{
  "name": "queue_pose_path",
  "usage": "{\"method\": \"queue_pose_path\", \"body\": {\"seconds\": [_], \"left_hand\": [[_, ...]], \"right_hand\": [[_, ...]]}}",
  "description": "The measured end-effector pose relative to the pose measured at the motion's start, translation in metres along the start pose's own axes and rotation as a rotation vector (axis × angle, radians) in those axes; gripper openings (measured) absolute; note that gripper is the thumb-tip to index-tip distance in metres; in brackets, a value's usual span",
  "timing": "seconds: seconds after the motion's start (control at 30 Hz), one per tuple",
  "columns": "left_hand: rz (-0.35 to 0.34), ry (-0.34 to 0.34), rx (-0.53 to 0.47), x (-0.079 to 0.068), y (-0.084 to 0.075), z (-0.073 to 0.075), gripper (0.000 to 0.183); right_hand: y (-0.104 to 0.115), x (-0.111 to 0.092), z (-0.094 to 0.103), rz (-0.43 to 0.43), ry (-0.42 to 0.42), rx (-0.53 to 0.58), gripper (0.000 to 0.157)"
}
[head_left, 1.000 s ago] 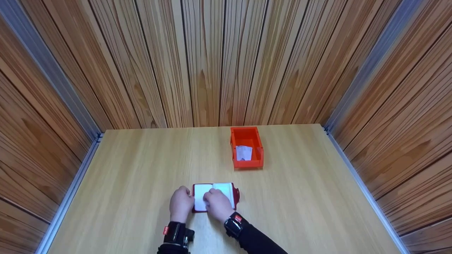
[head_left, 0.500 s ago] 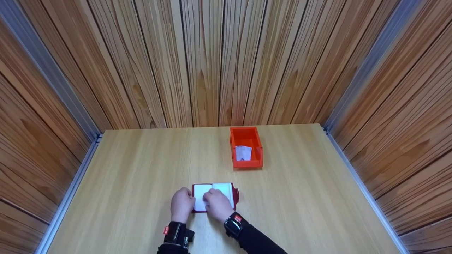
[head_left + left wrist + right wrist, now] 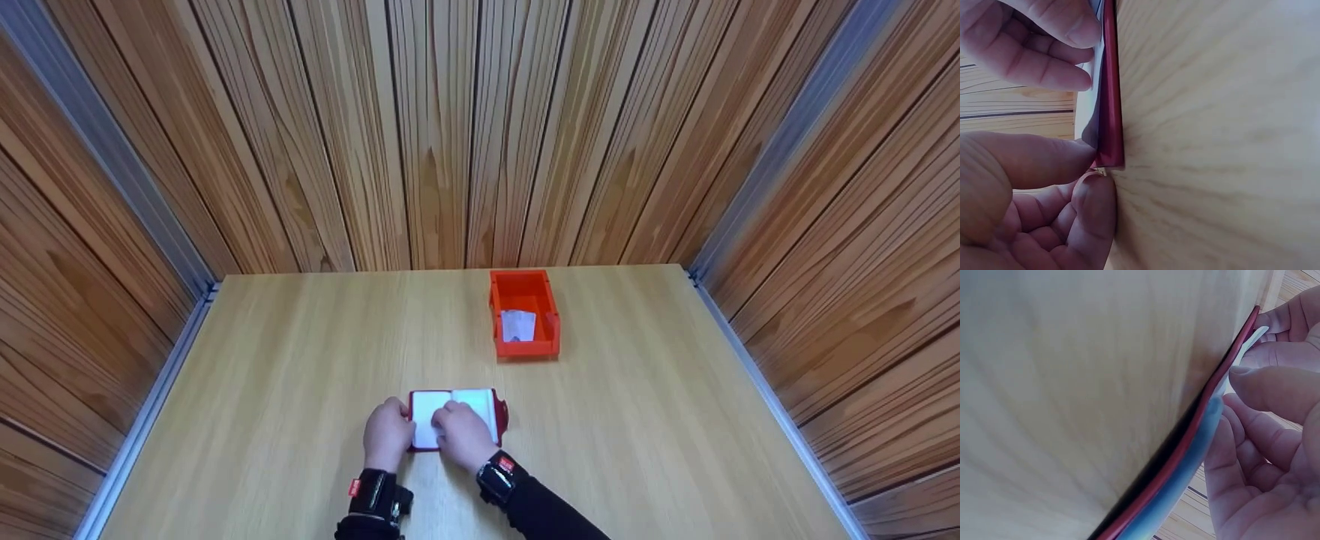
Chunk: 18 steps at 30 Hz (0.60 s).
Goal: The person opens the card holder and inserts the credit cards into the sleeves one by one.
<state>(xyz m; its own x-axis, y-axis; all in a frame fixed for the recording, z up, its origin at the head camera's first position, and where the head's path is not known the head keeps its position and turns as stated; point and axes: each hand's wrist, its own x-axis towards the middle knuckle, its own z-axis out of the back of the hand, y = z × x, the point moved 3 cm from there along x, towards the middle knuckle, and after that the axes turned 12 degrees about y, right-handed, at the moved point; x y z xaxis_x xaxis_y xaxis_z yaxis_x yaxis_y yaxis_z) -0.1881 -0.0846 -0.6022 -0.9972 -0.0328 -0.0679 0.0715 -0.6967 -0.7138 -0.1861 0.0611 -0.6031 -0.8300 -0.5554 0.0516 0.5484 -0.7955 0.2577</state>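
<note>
A small notebook [image 3: 475,397] with a red cover lies open on the table, white pages facing up. At its left edge my left hand [image 3: 388,433] pinches the border. The left wrist view shows the left thumb [image 3: 1067,160] on the page's corner, the index finger bent below beside the red cover [image 3: 1112,129]. My right hand [image 3: 465,435] rests over the middle of the pages, fingers loosely bent. In the right wrist view its thumb [image 3: 1275,391] and index fingertip touch the paper with a gap between them. A page edge [image 3: 1255,337] stands slightly raised near the left hand.
Behind the notebook, a little to the right, stands an orange-red bin [image 3: 525,349] with a pale paper piece [image 3: 517,326] inside. Wood-panelled walls [image 3: 435,135] enclose the wooden table [image 3: 300,352] at the back and on both sides, with metal rails along its side edges.
My left hand has shifted very slightly to the right. The right hand, notebook and bin stay in place.
</note>
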Motion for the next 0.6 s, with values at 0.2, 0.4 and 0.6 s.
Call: {"method": "queue_pose_path", "body": {"seconds": [0.2,0.4,0.6], "left_hand": [[0.053,0.055,0.001,0.004,0.002,-0.002,0.012],[0.066,0.059,-0.004,0.004,0.003,-0.002,0.011],[0.077,0.061,-0.003,0.005,0.003,-0.004,0.011]], "right_hand": [[-0.001,0.001,0.0,-0.001,0.017,0.01,0.017],[-0.004,0.003,0.002,-0.007,0.055,0.056,0.017],[-0.01,0.003,0.012,-0.03,0.095,0.141,0.014]]}}
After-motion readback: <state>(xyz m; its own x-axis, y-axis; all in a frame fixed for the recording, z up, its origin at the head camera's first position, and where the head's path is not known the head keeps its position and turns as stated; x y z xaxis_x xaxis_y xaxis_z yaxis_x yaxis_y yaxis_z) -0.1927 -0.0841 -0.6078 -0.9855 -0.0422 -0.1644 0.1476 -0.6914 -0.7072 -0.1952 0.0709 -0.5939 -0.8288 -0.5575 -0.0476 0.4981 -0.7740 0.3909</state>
